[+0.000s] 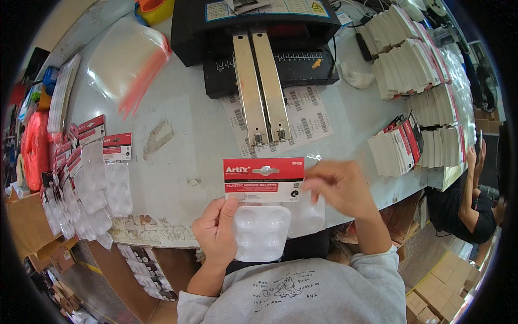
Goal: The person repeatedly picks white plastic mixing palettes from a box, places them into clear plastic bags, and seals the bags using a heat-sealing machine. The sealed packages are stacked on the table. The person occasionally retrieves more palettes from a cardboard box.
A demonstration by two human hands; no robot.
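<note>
Nearest the camera is the person's grey sweatshirt, its printed chest filling the lower edge, with both forearms rising from it. Just above it the left hand grips a clear bagged white plastic mixing palette by its left edge, thumb over the front of the bag beside the round wells. The palette hangs upright in front of the person, over the near edge of the grey work table. Its long axis runs up and down: the red-and-white header card sits at the top, lying flat across and facing the camera, and the rounded white tray points down toward the person's chest. The right hand is at the card's right end, fingers bent and pinching at the top right corner of the clear bag; the two hands stand apart, one on each side of the pack.

On the table behind, a black machine with two long metal bars points toward the person, and barcode label sheets lie under the bars. To the left lie finished palette packs in overlapping rows and a stack of clear bags with red strips. To the right stand piles of header cards. A second person in black sits at the far right.
</note>
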